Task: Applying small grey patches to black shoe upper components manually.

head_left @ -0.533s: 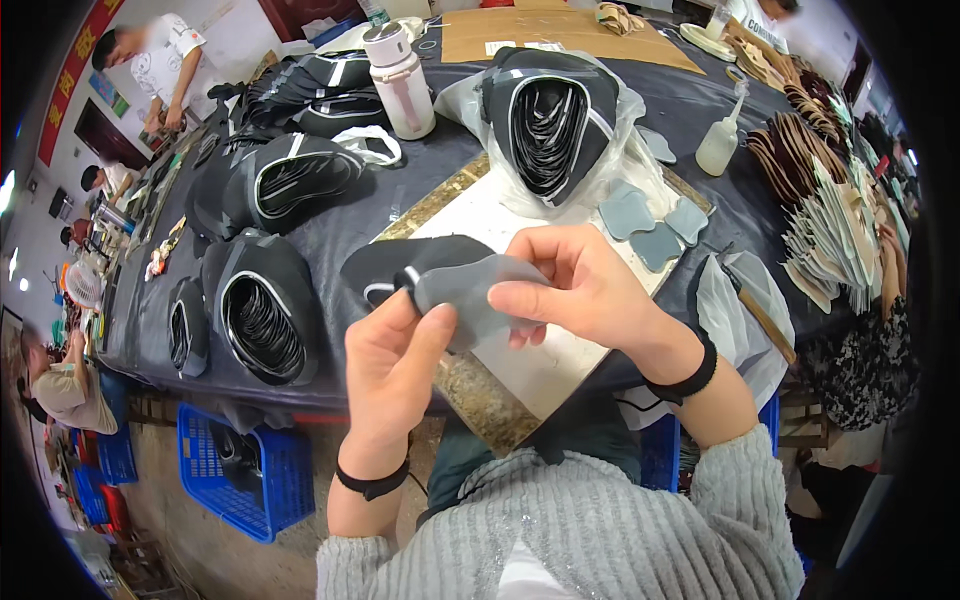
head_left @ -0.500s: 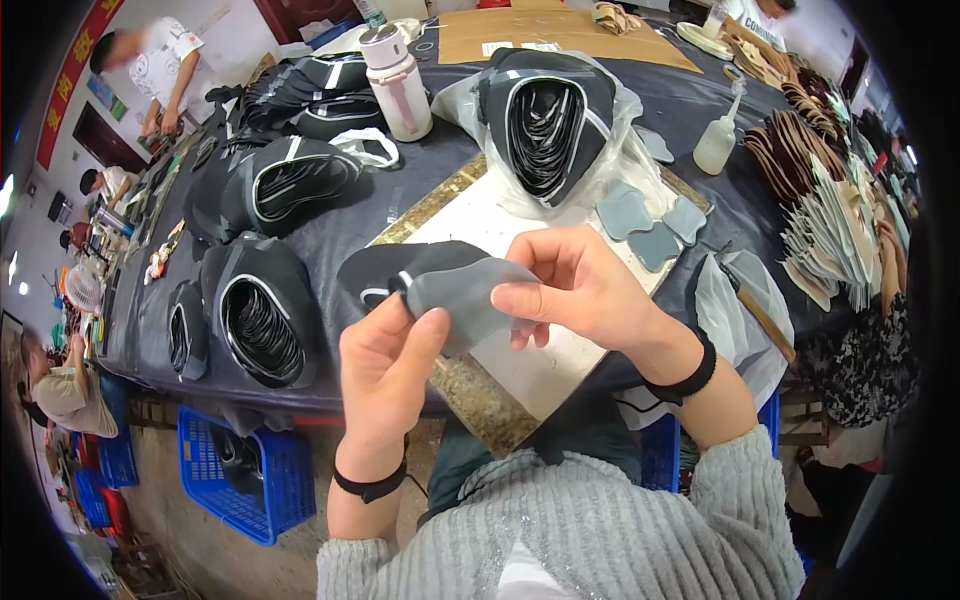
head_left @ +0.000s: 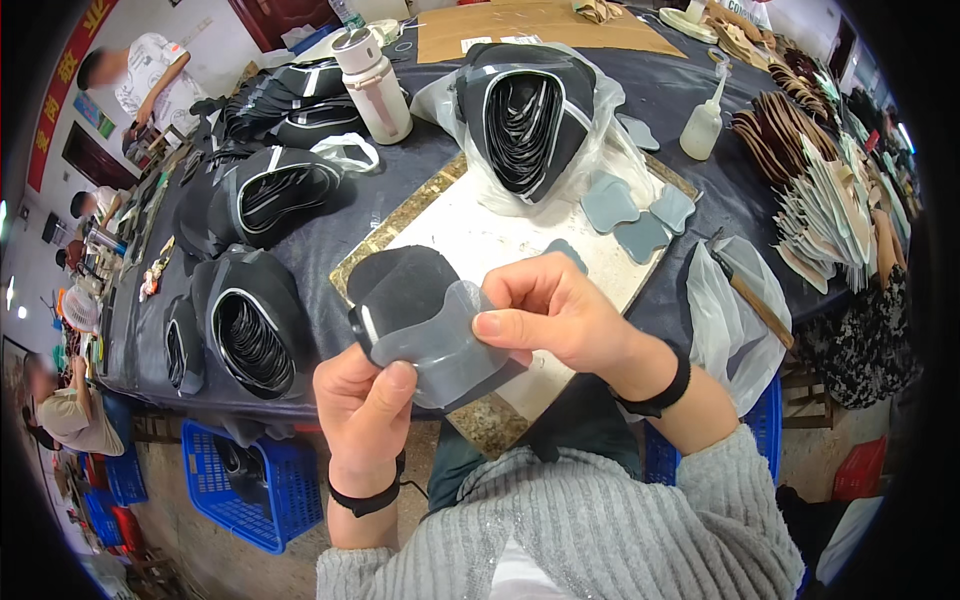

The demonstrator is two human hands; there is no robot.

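Grey patch (head_left: 440,345) over black piece (head_left: 400,280): probably light, bendy. Hold edges: left hand (head_left: 366,405) pinches patch's left, right hand (head_left: 560,315) its right.

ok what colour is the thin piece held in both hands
The thin piece is grey and slightly see-through, shown best in the head view.

One left hand (head_left: 362,405) and one right hand (head_left: 565,318) are being shown, two black wristbands (head_left: 362,505) being worn. One translucent grey piece (head_left: 445,345) and one black piece (head_left: 403,285) are being held. Five loose grey patches (head_left: 608,203) are being counted, with one pale flask (head_left: 374,90), one squeeze bottle (head_left: 702,130) and one wooden-handled tool (head_left: 757,305). Four nearer black bundles (head_left: 525,130) are being counted; farther ones (head_left: 285,105) are being obscured.
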